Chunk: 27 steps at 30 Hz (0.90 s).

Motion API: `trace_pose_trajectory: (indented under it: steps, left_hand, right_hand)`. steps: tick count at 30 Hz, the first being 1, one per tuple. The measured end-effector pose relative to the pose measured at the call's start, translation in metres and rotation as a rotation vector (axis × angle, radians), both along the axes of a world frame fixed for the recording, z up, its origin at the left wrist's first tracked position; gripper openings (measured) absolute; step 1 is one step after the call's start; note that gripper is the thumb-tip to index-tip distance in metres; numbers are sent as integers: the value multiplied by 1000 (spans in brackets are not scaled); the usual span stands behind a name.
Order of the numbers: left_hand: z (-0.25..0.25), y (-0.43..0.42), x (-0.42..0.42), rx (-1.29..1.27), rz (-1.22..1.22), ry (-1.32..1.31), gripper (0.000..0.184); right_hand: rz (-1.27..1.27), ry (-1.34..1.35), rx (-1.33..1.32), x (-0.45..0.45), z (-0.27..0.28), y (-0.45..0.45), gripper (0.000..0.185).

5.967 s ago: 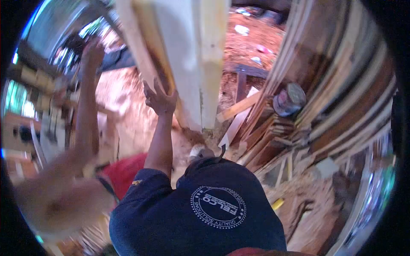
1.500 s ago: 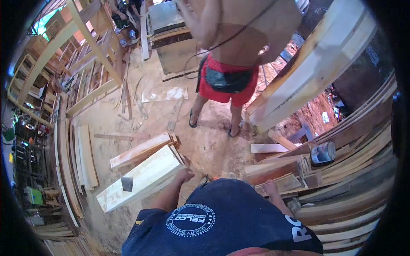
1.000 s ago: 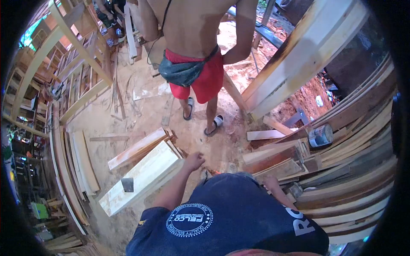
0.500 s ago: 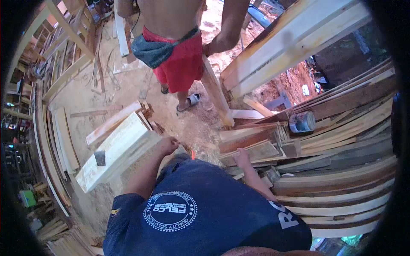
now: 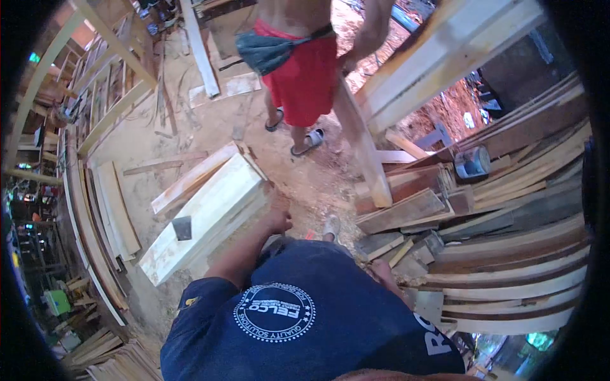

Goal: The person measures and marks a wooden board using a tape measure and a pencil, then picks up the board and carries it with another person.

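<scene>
My left hand (image 5: 277,216) is over the floor at the right end of a pale stack of planks (image 5: 206,213), its fingers curled with nothing visible in them. A dark square piece (image 5: 182,228) lies on that stack. Low beside my shirt, my right hand (image 5: 383,272) is near short wood offcuts (image 5: 413,257); its fingers are too unclear to read. Ahead, a co-worker in red shorts (image 5: 305,76) has a hand at the upper end of a slanting board (image 5: 363,143), whose lower end is by the right-hand wood pile.
A large pale beam (image 5: 445,60) slants at the upper right. Below it, a round can (image 5: 472,162) sits on piled boards (image 5: 508,254). Long planks (image 5: 114,209) lie at the left, below a wooden frame (image 5: 117,117). A foot (image 5: 331,227) shows ahead of my shirt.
Since the earliest frame, my left hand has left the upright timber. More recently, the co-worker has turned and brought the slanting board into view. My right hand has drawn back toward my body.
</scene>
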<state>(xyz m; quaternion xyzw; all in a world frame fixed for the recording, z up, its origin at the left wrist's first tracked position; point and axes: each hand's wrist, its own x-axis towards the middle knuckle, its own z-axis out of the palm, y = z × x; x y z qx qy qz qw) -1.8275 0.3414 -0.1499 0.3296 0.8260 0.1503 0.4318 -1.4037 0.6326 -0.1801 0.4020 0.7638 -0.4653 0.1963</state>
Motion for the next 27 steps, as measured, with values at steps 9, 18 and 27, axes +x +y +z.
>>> trace_pose_trajectory:
  steps: [9, 18, 27]
  left_hand:
    - [4, -94, -4, 105, -202, 65, 35]
    - [82, -139, 1, -155, -188, -194, 56]
    - [6, -139, -22, -146, -279, -26, 46]
  right_hand:
    - [137, -68, 192, -16, -15, -113, 40]
    - [-64, -9, 228, -18, 67, -141, 36]
    - [179, -53, 328, -12, 60, -155, 37]
